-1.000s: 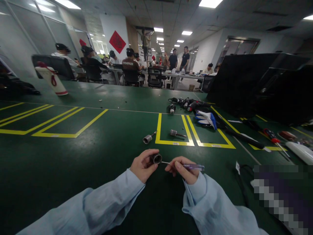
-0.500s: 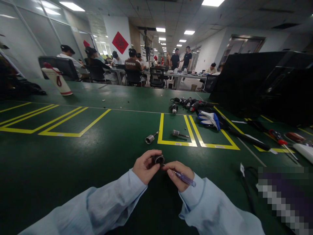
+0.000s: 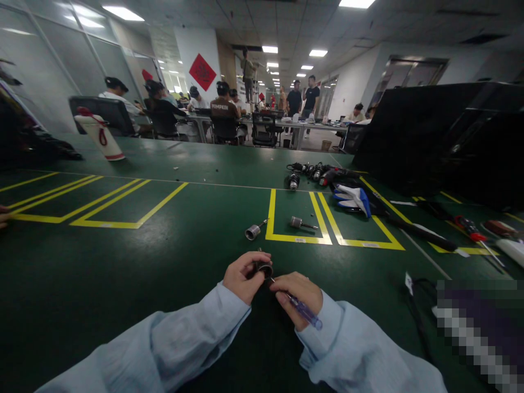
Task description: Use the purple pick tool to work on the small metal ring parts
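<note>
My left hand (image 3: 244, 277) is closed around a cup-shaped metal piece (image 3: 266, 269), its open mouth turned toward me and to the right. Between the fingers of my right hand (image 3: 298, 297) is a small screwdriver (image 3: 306, 313) with a clear purple handle. Its thin tip points at the rim of the metal piece; whether they touch I cannot tell. Just beyond my hands lies a similar metal cup with a thin shank (image 3: 252, 232). Another such shanked cup (image 3: 297, 222) rests on its side within a yellow-taped box.
Yellow tape (image 3: 298, 239) marks boxes on the green table (image 3: 196, 273). Blue-white gloves (image 3: 352, 200), corded tools (image 3: 315, 173) and a red-black screwdriver (image 3: 470, 229) lie to the right. A white bottle (image 3: 102, 136) stands back left. Someone else's hand (image 3: 4, 216) shows at the left edge.
The screwdriver handle has dipped slightly down and left in my right hand. The metal piece has turned a little in my left hand. Another person's hand has appeared at the left edge.
</note>
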The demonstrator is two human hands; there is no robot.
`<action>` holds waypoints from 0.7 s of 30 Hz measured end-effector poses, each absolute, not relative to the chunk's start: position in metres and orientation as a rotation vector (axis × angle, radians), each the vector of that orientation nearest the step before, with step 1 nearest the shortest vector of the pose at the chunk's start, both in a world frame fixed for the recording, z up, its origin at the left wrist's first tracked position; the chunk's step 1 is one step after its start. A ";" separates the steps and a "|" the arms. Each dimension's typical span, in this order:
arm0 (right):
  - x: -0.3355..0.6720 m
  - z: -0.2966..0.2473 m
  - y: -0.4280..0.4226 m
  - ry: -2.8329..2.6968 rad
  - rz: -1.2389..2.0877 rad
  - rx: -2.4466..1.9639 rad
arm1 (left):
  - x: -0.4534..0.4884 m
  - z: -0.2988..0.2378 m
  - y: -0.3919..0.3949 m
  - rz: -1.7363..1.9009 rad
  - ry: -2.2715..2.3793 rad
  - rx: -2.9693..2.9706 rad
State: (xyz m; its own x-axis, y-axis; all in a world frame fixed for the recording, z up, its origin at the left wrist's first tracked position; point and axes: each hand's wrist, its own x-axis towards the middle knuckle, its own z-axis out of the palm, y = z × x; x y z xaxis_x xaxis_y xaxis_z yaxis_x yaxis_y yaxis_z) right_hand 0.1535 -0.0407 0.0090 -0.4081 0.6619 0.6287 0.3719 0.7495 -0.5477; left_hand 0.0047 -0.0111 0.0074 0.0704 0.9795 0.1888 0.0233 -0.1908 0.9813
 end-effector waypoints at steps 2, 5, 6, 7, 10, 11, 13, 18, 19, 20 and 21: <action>0.153 0.008 -0.041 -2.049 0.375 -0.789 | 0.005 0.008 -0.011 1.290 1.082 1.398; 0.153 0.007 -0.041 -2.078 0.324 -0.796 | 0.004 0.007 -0.010 1.294 1.085 1.400; 0.152 0.007 -0.041 -2.090 0.313 -0.795 | 0.004 0.007 -0.010 1.295 1.091 1.404; 0.152 0.007 -0.041 -2.099 0.306 -0.795 | 0.004 0.007 -0.010 1.297 1.096 1.410; 0.152 0.009 -0.043 -2.117 0.324 -0.811 | 0.004 0.006 -0.010 1.303 1.110 1.409; 0.152 0.010 -0.044 -2.118 0.332 -0.815 | 0.004 0.006 -0.010 1.303 1.112 1.401; 0.154 0.013 -0.048 -2.080 0.342 -0.817 | 0.004 0.006 -0.011 1.302 1.116 1.382; 0.169 0.020 -0.053 -1.673 0.533 -0.920 | -0.001 0.014 -0.025 1.309 1.160 1.389; 0.172 0.020 -0.051 -1.568 0.616 -0.992 | -0.002 0.016 -0.031 1.300 1.163 1.398; 0.175 0.020 -0.049 -1.471 0.702 -1.069 | -0.003 0.019 -0.038 1.280 1.155 1.420; 0.177 0.019 -0.046 -1.389 0.781 -1.137 | -0.004 0.021 -0.046 1.248 1.145 1.465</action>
